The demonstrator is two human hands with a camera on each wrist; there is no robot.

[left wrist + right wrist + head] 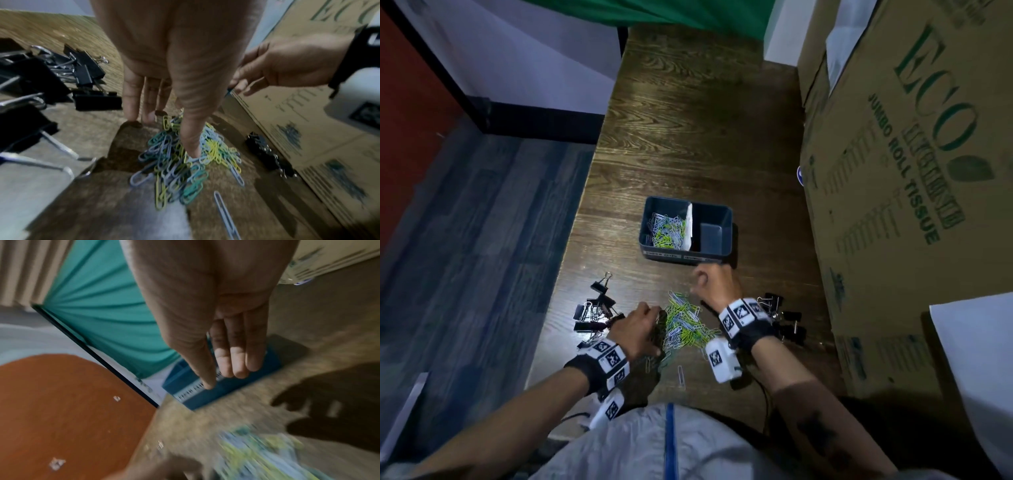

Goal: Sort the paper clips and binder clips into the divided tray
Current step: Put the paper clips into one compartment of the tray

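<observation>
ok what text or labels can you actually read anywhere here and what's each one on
"ECO" on the cardboard box, in large green letters.
"JUMBO ROLL TISSUE" on the same box, beside it.
A boxed green word between those two lines: too blurred to read.
Two white labels on the front wall of the divided tray: too small to read.
Square black-and-white marker codes on the wrist bands: patterns, no words.

matt grained wood table (688, 137), blue plastic divided tray (717, 251), coated wire paper clips (180, 162), black metal binder clips (90, 73), printed cardboard box (893, 171)
</observation>
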